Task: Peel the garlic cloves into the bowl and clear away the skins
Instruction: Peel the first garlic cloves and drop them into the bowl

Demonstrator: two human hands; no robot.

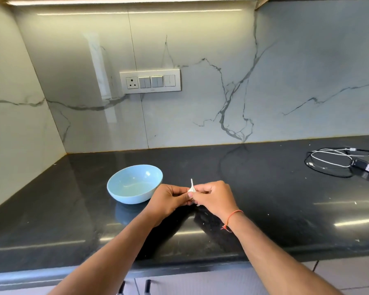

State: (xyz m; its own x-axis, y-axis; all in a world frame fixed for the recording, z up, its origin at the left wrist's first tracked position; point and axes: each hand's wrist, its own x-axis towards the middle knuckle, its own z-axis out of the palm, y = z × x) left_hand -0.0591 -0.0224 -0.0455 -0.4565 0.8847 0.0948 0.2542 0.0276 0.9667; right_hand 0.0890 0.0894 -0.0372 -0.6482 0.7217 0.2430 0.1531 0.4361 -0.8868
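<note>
Just right of bowl [134,184], above table [264,209]: my left hand [168,199] and right hand [213,199] meet, fingers [200,189] of both pinching garlic clove [192,188], stem tip up. I judge clove light, firm, papery skin brittle and slippery; best gripped at body, skin torn from tip. Bowl looks empty. Cables [328,158] lie far right of bowl.

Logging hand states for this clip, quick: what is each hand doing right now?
Left hand: fingers curled, grip on the garlic.
Right hand: fingers curled, pinching the same garlic from the other side.
</note>
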